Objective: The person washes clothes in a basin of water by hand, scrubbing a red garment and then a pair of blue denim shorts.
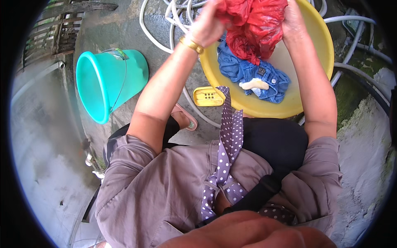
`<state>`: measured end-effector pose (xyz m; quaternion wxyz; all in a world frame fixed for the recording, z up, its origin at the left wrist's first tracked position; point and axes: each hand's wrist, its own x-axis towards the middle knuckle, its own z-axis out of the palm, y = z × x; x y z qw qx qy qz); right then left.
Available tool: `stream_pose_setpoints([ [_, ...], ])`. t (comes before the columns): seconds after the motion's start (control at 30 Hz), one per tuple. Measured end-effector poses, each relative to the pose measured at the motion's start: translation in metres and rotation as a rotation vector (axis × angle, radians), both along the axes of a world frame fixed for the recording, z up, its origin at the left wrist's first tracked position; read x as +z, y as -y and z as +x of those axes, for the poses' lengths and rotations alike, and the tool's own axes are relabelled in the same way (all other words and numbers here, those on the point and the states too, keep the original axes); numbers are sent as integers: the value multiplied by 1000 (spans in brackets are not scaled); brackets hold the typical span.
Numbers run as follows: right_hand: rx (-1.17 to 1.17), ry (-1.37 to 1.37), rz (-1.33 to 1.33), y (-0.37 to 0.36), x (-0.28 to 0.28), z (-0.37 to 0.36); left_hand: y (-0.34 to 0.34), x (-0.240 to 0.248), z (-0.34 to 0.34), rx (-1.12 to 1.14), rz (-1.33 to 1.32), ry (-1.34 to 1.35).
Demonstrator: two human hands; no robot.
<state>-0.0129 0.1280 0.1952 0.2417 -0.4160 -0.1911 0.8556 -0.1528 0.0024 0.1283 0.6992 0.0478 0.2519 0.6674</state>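
Both my hands are raised at the top of the view, gripping a wet red garment [258,31] that looks crumpled and streaked with suds. My left hand [209,25], slightly blurred, closes on its left side; a gold bracelet [191,44] circles that wrist. On the right side my right hand [292,20] grips the cloth, its fingertips mostly hidden. The garment hangs over a large yellow basin [264,111]. Inside the basin lies bunched blue denim clothing [278,84] with a button and a label. A cream bar of soap [255,85] rests on the denim.
A yellow slotted soap dish [208,96] sits on the ground against the basin's left side. Farther left, a teal bucket [130,74] with a wire handle lies tipped. White hoses [151,37] loop behind the basin, and grey pipes [355,62] run on the right.
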Motion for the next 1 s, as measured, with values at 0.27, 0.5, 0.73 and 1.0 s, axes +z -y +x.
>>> stream_pose_setpoints([
  [0.27, 44, -302, 355, 26, 36, -53, 51, -20, -46, -450, 247, -893],
  [0.5, 47, 465, 935, 37, -41, -2, 60, -34, -59, 83, 24, -17],
  [0.73, 443, 364, 1824, 145, -55, -73, 54, -102, -29, 156, -107, -188],
  [1.0, 1080, 852, 1460, 4, -114, -71, 29, -47, 16, 131, -462, -305],
])
